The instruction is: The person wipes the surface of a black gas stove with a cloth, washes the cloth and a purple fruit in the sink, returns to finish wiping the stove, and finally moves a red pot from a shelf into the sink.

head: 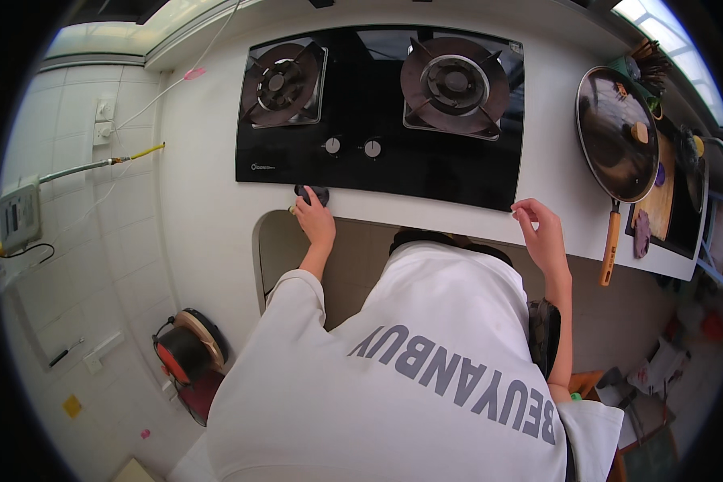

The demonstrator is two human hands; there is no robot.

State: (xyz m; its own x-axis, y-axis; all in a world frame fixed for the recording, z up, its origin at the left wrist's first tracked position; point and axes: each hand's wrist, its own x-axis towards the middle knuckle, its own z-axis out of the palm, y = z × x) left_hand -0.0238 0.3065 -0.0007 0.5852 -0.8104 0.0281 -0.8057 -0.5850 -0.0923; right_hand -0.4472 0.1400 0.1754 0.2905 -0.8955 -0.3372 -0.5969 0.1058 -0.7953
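A black glass two-burner gas cooktop (361,165) is set in the white countertop (199,169) before me. My left hand (314,220) is on a dark, bunched object, perhaps a cloth (319,194), at the counter's front edge, just below the cooktop's left part. Its fingers rest over the dark object. My right hand (539,226) is raised by the cooktop's front right corner, with thumb and index finger close together; whether something small is between them cannot be told. Two silver knobs (352,146) sit between the left burner (277,84) and the right burner (456,82).
Right of the cooktop lies a lidded frying pan (614,138), its wooden handle (610,250) jutting past the counter edge. Beyond it are a wooden cutting board (663,205) and a greyish-purple cloth (641,235). A white cord (156,93) hangs at the left near a gas meter (20,217).
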